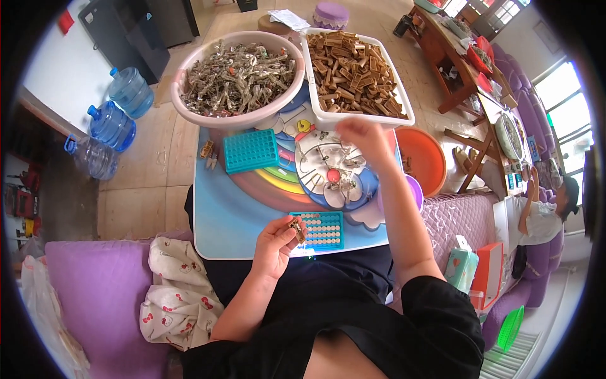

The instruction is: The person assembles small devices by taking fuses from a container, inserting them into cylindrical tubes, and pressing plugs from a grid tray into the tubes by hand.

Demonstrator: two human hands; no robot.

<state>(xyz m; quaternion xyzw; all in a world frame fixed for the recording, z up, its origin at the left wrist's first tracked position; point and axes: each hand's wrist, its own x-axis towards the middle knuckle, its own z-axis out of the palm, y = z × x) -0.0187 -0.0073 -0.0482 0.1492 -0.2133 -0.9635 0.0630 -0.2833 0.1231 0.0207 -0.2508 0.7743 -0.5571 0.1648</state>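
1. Left hand [276,243]: raised just over the near edge of the lap table [218,221]; fingers pinched on a small brown clip piece [297,228]; this piece sits beside the near teal tray [323,230].
2. Right hand [362,138]: reaching forward, blurred, at the near rim of the white rectangular tub [322,117]; fingers curled, whether they hold anything cannot be told.
3. Near teal tray: gridded, lying at the table's near edge, many cells filled with pale pieces.
4. Loose metal springs [334,170]: scattered on the table's cartoon print, between the two hands.
5. Second teal tray [250,150]: farther left, cells look empty; a few brown pieces [207,151] just beside it.
6. White rectangular tub: full of brown wooden pieces [353,72]; round pink basin [189,107] to its left, heaped with metal springs.
7. Orange bowl [424,158]: right of the table; water bottles [113,123] on the floor far left.
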